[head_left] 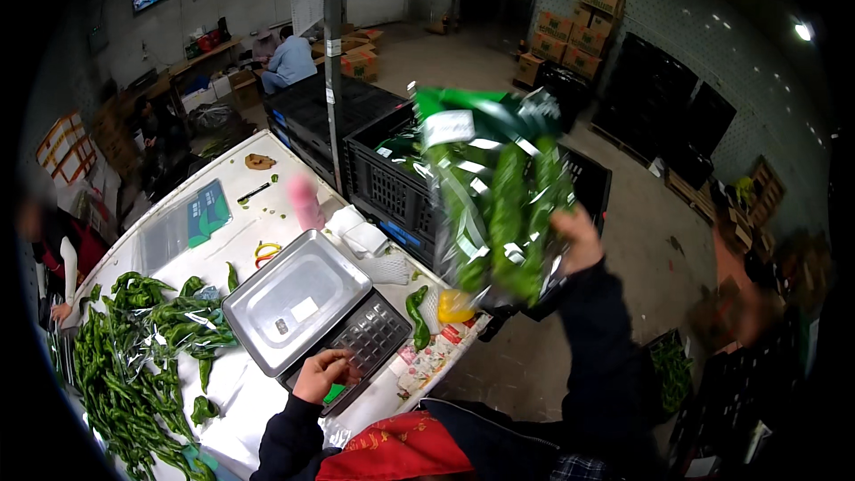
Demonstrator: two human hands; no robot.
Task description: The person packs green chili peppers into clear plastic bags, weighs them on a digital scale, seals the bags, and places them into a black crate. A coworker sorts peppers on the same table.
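A clear bag of long green peppers, with a green printed top, hangs in the air over the black crates. My right hand is closed on its right side; the bag is slightly blurred. My left hand hovers at the keypad of a weighing scale, fingers curled together and nothing seen in them. The scale's steel pan bears only a small label. Left of it lies a heap of loose green peppers, beside bagged peppers. One green pepper rests right of the scale.
Black plastic crates stand against the table's far right edge, beside a metal post. Scissors, a pink bottle, flat bags and a yellow object lie about the table. A co-worker is at the left.
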